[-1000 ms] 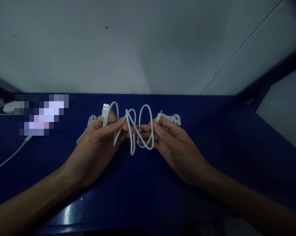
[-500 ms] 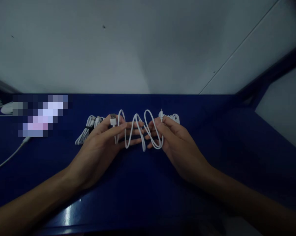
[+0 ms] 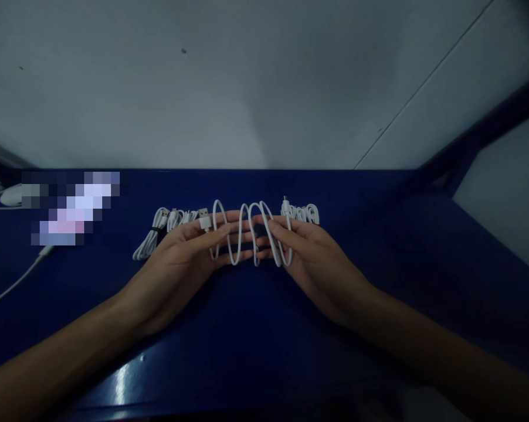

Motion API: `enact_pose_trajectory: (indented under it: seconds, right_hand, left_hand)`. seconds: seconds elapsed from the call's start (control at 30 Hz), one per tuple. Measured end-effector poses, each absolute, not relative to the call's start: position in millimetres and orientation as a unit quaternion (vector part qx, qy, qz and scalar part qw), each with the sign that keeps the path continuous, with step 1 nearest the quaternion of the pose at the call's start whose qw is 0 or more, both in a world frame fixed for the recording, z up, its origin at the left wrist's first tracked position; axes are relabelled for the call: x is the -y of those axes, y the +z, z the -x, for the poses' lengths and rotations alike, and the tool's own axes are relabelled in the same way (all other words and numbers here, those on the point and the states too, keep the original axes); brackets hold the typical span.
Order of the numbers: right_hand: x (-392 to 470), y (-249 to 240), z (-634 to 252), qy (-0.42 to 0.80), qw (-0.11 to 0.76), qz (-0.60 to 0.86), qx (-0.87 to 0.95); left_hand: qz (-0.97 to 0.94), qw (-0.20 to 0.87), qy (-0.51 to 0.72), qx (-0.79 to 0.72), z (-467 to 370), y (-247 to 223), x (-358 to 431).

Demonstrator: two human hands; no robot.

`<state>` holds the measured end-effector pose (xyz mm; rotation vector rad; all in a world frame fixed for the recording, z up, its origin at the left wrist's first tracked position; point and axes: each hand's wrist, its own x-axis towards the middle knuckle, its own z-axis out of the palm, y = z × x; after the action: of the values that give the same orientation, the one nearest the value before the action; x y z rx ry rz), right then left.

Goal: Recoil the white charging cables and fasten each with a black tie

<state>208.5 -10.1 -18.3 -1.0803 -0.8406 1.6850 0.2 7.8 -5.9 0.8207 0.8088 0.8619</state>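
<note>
A white cable (image 3: 234, 261) hangs in loose loops between my two hands above the blue table. My left hand (image 3: 189, 249) holds its left loops, thumb over the cable and fingers behind it, with the wide USB plug (image 3: 204, 218) sticking up beside the index finger. On the other side my right hand (image 3: 306, 246) grips the right loops between thumb and fingers. The small plug (image 3: 285, 205) at that end points upward. The fingertips of both hands meet or nearly meet behind the loops.
Bundled white cables (image 3: 146, 243) lie behind my left hand, one with a black tie. More coiled cable (image 3: 311, 213) shows behind my right hand. On the blue table (image 3: 247, 351), a pixelated bright object (image 3: 77, 205) with a white cord lies left. A pale wall (image 3: 159, 105) rises behind.
The cable's loops have shifted and sit more evenly between my hands. My right thumb has moved left over the loops, and the USB plug at my left hand has tilted slightly.
</note>
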Motion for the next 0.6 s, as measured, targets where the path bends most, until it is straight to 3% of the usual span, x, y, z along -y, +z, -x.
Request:
enact_pose_trajectory:
  seconds: [0.2, 0.6]
  right_hand:
    - [10.6, -16.5, -208.5, 0.68, 0.457, 0.487, 0.303]
    - [10.0, -18.7, -211.0, 0.632, 0.482, 0.458, 0.398]
  left_hand:
    - [-0.383, 0.74, 0.403, -0.378, -1.7, -6.0, -5.2]
    - [-0.356, 0.778, 0.368, -0.364, -3.8, 1.2, -3.6]
